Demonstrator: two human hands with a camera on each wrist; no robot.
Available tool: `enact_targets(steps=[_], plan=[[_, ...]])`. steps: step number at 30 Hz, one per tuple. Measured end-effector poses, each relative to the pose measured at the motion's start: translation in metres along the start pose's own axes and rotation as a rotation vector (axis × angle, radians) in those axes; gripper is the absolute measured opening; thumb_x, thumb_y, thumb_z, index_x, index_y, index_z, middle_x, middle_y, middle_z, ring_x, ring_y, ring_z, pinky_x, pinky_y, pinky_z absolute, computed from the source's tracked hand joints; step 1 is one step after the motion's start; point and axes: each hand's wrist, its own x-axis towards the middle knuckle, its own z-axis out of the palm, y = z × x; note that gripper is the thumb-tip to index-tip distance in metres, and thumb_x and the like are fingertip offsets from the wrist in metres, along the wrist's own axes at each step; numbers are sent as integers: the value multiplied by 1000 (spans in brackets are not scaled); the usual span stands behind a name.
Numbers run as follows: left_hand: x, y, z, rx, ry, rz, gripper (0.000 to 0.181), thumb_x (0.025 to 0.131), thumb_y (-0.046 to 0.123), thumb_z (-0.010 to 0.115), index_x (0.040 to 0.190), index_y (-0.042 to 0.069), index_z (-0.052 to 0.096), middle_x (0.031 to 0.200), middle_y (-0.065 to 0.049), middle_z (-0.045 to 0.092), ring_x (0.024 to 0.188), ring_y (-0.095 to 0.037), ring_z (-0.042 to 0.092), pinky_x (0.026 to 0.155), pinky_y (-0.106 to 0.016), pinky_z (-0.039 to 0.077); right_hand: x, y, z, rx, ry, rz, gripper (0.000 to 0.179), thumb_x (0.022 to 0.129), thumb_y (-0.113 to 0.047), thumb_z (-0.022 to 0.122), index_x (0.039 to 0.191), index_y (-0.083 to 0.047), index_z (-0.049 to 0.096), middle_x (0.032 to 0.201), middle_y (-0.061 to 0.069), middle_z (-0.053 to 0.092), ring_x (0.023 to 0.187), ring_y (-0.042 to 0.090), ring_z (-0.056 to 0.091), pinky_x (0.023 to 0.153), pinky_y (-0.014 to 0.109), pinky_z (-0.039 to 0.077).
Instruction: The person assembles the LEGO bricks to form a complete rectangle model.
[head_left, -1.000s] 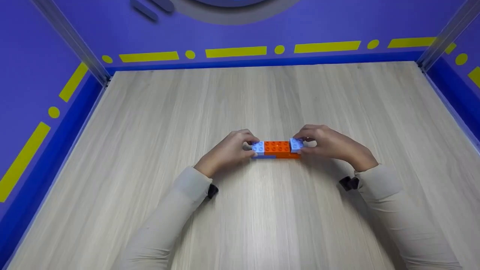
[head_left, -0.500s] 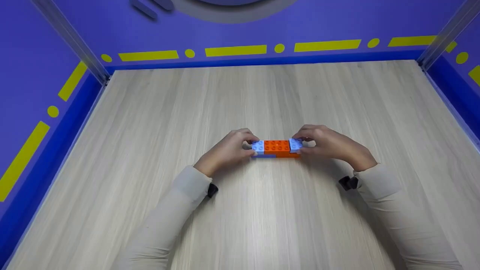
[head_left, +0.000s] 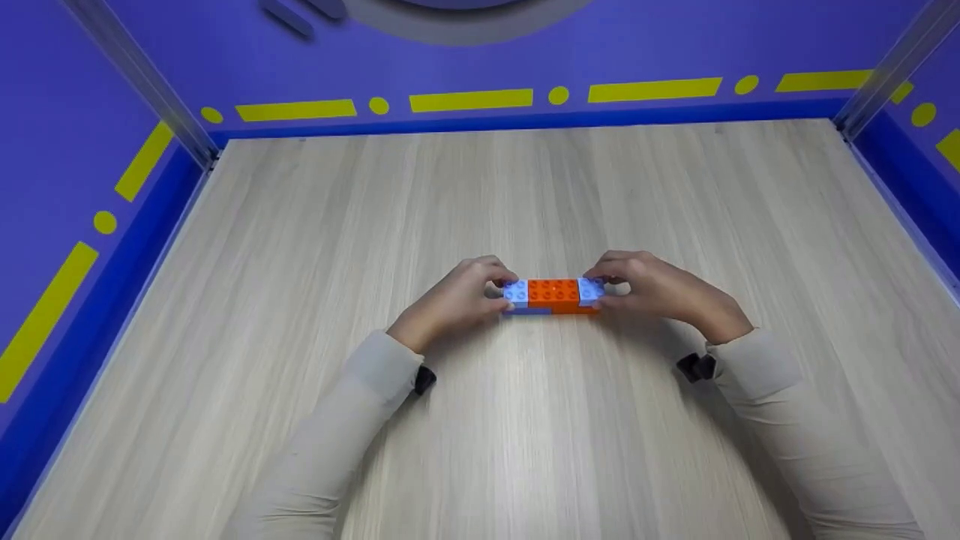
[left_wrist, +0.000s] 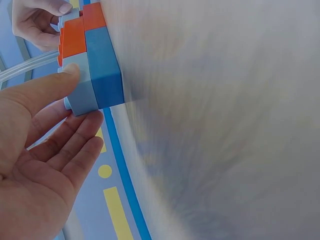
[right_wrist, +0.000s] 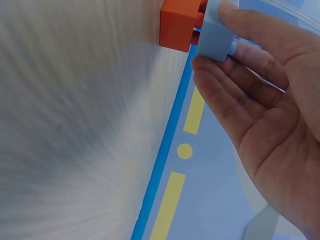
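Note:
A two-layer row of toy building bricks sits on the table. Its lower layer has a darker blue brick (left_wrist: 105,65) at the left and an orange brick (right_wrist: 177,25) at the right. On top, an upper orange brick (head_left: 553,292) lies between two light blue bricks. My left hand (head_left: 459,304) pinches the left light blue brick (left_wrist: 82,90) between thumb and fingers. With my right hand (head_left: 660,292) I pinch the right light blue brick (right_wrist: 214,35). In the right wrist view, studs show in a gap between that brick and the orange one beneath.
The wood-grain table (head_left: 517,420) reaches to a purple back wall (head_left: 645,45) with yellow marks. Similar panels stand at the left and right sides, with metal posts (head_left: 146,82) at the corners. Black wrist devices (head_left: 424,380) show at both cuffs.
The right light blue brick has come down slightly and straightened beside the upper orange brick. My left hand keeps its hold, and both arms stay nearly still.

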Motion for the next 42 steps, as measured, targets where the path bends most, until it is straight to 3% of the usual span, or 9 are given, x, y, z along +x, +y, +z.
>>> enact_targets(steps=[29,42], plan=[[0,-1,0,-6,-6,7,34,87,12,69,121,10,67,115,0,61,104,-16,55,92,-27,49,0,-2,0,52,-5,38,32,83,-9,73,114,-1,68,105,8,65,98,27,66,86,41,55],[2,-1,1,-13,-2,5,33,86,12,70,119,10,68,113,0,62,104,-17,55,92,-28,49,1,-4,2,16,-9,37,33,82,-8,73,114,0,69,103,9,65,95,25,65,84,40,56]])
